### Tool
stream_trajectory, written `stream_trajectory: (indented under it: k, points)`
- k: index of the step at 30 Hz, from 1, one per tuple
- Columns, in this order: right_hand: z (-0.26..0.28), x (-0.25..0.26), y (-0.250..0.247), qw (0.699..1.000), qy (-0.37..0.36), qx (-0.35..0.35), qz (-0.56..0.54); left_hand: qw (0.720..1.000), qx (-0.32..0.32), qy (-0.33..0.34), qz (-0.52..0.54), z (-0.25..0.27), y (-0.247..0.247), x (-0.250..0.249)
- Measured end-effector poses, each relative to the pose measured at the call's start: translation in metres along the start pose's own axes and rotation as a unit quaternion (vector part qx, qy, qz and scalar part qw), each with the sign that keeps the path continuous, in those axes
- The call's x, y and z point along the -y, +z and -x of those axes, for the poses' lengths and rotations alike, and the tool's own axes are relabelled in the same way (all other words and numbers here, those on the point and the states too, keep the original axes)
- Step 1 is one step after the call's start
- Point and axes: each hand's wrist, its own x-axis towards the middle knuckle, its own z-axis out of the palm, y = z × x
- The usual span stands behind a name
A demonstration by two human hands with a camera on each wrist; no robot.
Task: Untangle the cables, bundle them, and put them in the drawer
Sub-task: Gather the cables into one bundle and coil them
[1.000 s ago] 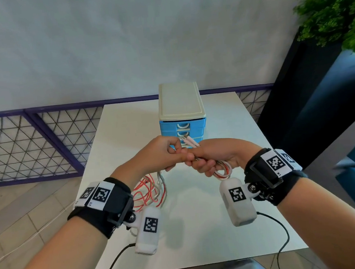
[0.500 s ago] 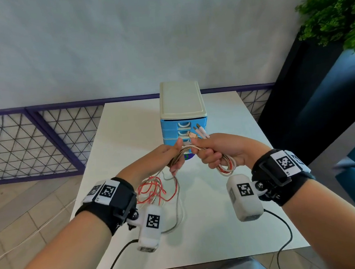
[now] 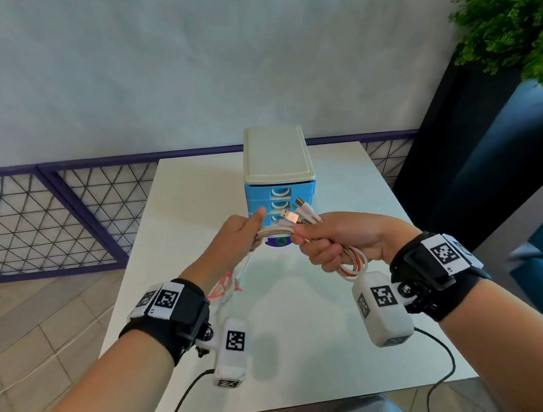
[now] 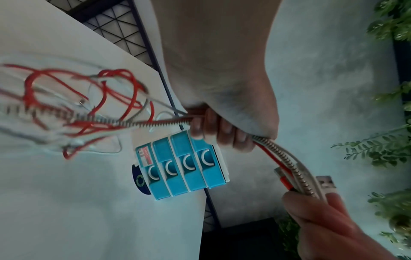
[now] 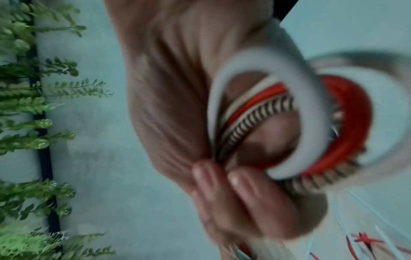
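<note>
Both hands hold one bunch of cables above the white table [image 3: 305, 317]. My right hand [image 3: 328, 238] grips the coiled part; red, white and braided loops [image 3: 351, 264] hang below its fist, and USB plugs [image 3: 293, 215] stick out past its thumb. In the right wrist view the loops [image 5: 295, 121] circle the curled fingers [image 5: 222, 184]. My left hand [image 3: 243, 232] grips the cables a little to the left. The loose red and grey tangle [image 4: 77, 105] trails down from my left hand [image 4: 220, 130] to the table. The blue drawer unit [image 3: 278, 185] stands behind, all drawers closed.
A purple mesh fence [image 3: 53, 216] runs along the table's far and left sides. A dark planter with green leaves [image 3: 509, 24] stands at the right. A round dark sticker [image 4: 139, 179] lies at the foot of the drawer unit [image 4: 184, 167].
Both hands have risen and drawn slightly apart, stretching a short run of cable between them. The loose tangle has been pulled up from the table under my left wrist.
</note>
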Motion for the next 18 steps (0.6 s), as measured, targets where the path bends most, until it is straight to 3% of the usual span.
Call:
stream_trajectory:
  k: [7, 12, 15, 18]
  points:
    - [-0.009, -0.001, -0.019, 0.981, -0.062, -0.136, 0.123, 0.982, 0.178, -0.056, -0.036, 0.001, -0.011, -0.003]
    - [-0.014, -0.003, -0.029, 0.973, -0.095, -0.182, 0.111, 0.941, 0.277, -0.15, 0.123, 0.004, -0.017, -0.009]
    - [-0.021, -0.006, -0.028, 0.963, -0.132, -0.218, 0.084, 0.943, 0.26, -0.136, 0.158, 0.006, -0.009, -0.016]
    - [-0.032, -0.008, -0.023, 0.953, -0.162, -0.255, 0.038, 0.982, 0.158, -0.067, 0.077, 0.005, 0.007, -0.023]
